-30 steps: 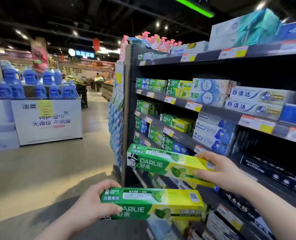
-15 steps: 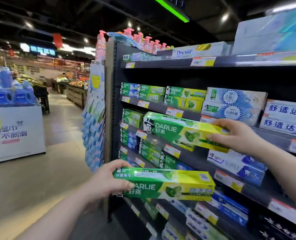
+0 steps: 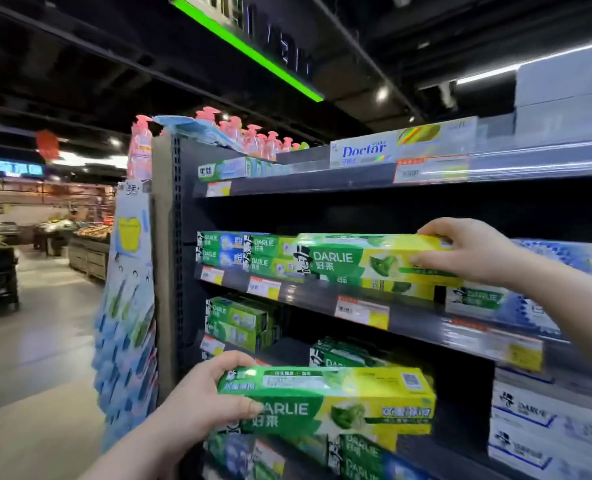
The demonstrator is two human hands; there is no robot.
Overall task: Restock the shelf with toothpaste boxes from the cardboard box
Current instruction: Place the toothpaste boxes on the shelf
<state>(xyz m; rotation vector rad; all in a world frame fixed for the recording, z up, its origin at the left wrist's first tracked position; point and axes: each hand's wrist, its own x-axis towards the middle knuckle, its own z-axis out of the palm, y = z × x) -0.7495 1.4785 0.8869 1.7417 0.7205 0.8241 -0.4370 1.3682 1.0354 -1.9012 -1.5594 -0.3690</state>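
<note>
My right hand [image 3: 471, 251] grips the right end of a green and yellow Darlie toothpaste box [image 3: 356, 259], held level at the second shelf [image 3: 308, 296], on top of another yellow-green box there. My left hand [image 3: 204, 403] grips the left end of a second, identical Darlie box [image 3: 339, 400], held lower in front of the shelves below. The cardboard box is out of view.
Dark shelving [image 3: 164, 237] runs from centre to right, stocked with green Darlie boxes [image 3: 242, 323], white boxes [image 3: 544, 420] at lower right and a Doctor box [image 3: 384, 148] on top. A hanging display of blue packs [image 3: 128, 323] lines the shelf's end. Aisle floor [image 3: 45, 341] lies to the left.
My right hand has lifted its box up from the third shelf's height to the second shelf, over the boxes there. The left hand's box stays low. My view has tilted upward.
</note>
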